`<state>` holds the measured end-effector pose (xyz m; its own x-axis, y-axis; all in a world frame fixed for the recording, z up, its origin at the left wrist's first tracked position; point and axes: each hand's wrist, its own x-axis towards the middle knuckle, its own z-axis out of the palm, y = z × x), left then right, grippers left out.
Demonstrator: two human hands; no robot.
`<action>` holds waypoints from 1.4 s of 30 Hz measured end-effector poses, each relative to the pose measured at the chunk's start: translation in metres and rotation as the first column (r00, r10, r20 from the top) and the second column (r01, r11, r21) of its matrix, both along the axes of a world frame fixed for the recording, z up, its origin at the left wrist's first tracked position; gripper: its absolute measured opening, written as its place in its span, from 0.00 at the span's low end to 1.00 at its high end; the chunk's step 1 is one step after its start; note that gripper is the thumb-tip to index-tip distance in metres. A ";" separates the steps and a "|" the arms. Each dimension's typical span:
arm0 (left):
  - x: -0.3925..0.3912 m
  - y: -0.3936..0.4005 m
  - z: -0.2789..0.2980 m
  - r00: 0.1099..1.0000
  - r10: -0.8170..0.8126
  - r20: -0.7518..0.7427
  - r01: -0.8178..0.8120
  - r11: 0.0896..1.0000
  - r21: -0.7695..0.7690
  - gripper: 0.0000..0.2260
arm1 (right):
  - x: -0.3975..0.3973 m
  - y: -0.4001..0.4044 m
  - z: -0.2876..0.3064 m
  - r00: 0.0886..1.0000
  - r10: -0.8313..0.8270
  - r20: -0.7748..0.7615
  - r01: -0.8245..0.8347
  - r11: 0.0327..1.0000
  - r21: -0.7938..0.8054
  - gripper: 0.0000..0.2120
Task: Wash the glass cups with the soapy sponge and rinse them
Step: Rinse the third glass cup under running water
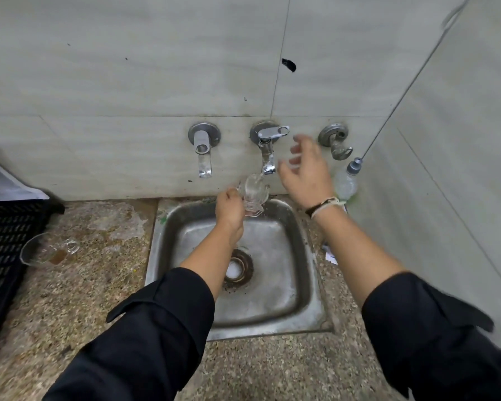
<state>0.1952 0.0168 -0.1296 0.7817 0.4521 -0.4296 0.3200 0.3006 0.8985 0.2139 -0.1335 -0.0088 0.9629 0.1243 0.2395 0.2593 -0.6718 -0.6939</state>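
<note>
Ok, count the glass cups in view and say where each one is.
2. One glass cup is gripped by the left hand under the middle tap; another glass cup lies tipped on the counter, left of the sink.

We wear 2 black sleeves point(145, 322) pushed up past bare forearms, and our right wrist carries a dark strap point(318, 206) beside a pale cord band point(327, 206).

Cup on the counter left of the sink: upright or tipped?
Tipped. The cup lies on its side on the counter, mouth facing left.
</note>
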 end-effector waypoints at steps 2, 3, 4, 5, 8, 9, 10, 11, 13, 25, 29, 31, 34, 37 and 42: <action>-0.001 0.000 0.012 0.999 0.031 0.021 -0.028 0.989 -0.143 0.13 | 0.016 0.004 0.025 0.985 0.134 0.105 -0.114 0.978 -0.174 0.30; -0.001 0.000 0.017 0.999 0.044 0.023 -0.038 0.977 -0.210 0.12 | 0.024 0.007 0.034 0.980 0.179 0.090 -0.149 0.951 -0.271 0.28; -0.001 0.001 0.021 0.999 0.050 0.018 -0.043 0.961 -0.272 0.12 | 0.029 0.010 0.043 0.977 0.207 0.056 -0.175 0.919 -0.353 0.26; 0.000 0.002 0.024 0.998 0.057 0.011 -0.051 0.946 -0.319 0.11 | 0.033 0.013 0.048 0.975 0.219 0.032 -0.186 0.891 -0.414 0.24; -0.001 0.004 0.037 0.997 0.077 -0.028 -0.082 0.901 -0.426 0.10 | 0.035 0.017 0.052 0.978 0.207 -0.009 -0.186 0.858 -0.479 0.20; -0.001 0.004 0.040 0.995 0.090 -0.041 -0.099 0.886 -0.452 0.09 | 0.033 0.017 0.052 0.979 0.206 -0.013 -0.186 0.856 -0.481 0.20; 0.000 0.003 0.044 0.993 0.101 -0.055 -0.115 0.877 -0.467 0.09 | 0.031 0.017 0.052 0.978 0.209 -0.013 -0.189 0.855 -0.483 0.20; 0.002 0.003 0.045 0.991 0.113 -0.065 -0.131 0.871 -0.474 0.09 | 0.029 0.017 0.053 0.978 0.206 -0.020 -0.190 0.856 -0.480 0.21; 0.005 0.001 0.049 0.988 0.129 -0.089 -0.156 0.868 -0.471 0.10 | 0.025 0.018 0.053 0.980 0.195 -0.034 -0.188 0.860 -0.474 0.23; 0.000 -0.007 0.042 0.987 0.087 -0.138 -0.146 0.844 -0.515 0.11 | -0.016 0.039 0.052 0.994 0.108 -0.017 -0.101 0.840 -0.533 0.20; -0.005 -0.006 0.044 0.986 0.106 -0.132 -0.160 0.838 -0.523 0.12 | -0.026 0.039 0.043 0.993 0.109 -0.045 -0.118 0.912 -0.394 0.19; -0.009 -0.003 0.046 0.986 0.118 -0.120 -0.164 0.828 -0.536 0.12 | -0.031 0.033 0.029 0.998 0.054 -0.042 -0.062 0.967 -0.247 0.13; -0.020 -0.001 0.050 0.988 0.128 -0.081 -0.151 0.816 -0.557 0.09 | -0.048 0.029 0.004 0.992 -0.090 -0.091 0.077 0.987 -0.138 0.14; -0.035 -0.001 0.054 0.989 0.143 -0.041 -0.141 0.809 -0.570 0.08 | -0.063 0.037 -0.008 0.897 -0.139 -0.420 0.116 0.990 -0.081 0.30; -0.062 0.001 0.059 0.996 0.079 0.040 -0.048 0.861 -0.507 0.05 | -0.070 0.052 -0.002 0.874 -0.191 -0.447 0.232 0.972 0.039 0.19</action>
